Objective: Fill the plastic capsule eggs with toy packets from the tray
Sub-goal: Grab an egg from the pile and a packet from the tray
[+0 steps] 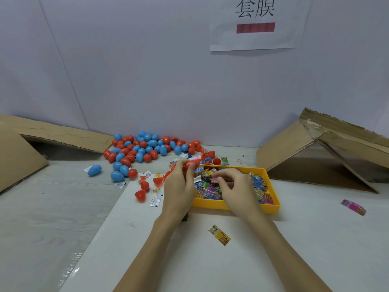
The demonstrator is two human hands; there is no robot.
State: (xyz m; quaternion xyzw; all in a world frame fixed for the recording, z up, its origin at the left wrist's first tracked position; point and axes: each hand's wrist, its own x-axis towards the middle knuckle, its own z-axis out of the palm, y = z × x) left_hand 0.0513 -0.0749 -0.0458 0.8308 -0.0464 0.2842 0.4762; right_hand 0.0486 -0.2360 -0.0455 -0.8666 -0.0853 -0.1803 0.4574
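Plain pale wall at the back, a paper sign [257, 22] with two large characters taped up on it, and below it a white bench [294, 239] flanked by folded cardboard sheets [328, 148] leaning at its left and right edges. Here we go: the left hand [179, 186] is up over the near-left corner of the yellow tray [271, 206], fingers curled round a red capsule egg [190, 165]; whether that egg is open or closed, I cannot tell from here. The right hand [233, 186] dips into the tray, fingertips pinching at one of the toy packets [212, 180] from the colourful heap inside.

Now, the score so far. Towards the back edge of the bench sits a big pile of eggs [145, 148], red and blue, closed as far as one can see, though filled or waiting I cannot say. Just left of the tray lie loose red halves [140, 194] and small white sachets [154, 201], so some shells look ready for filling. One stray packet [220, 234] rests on the near bench, a pink one [353, 207] out by the right edge. The tray is well stocked, so by my reckoning plenty of filling remains.
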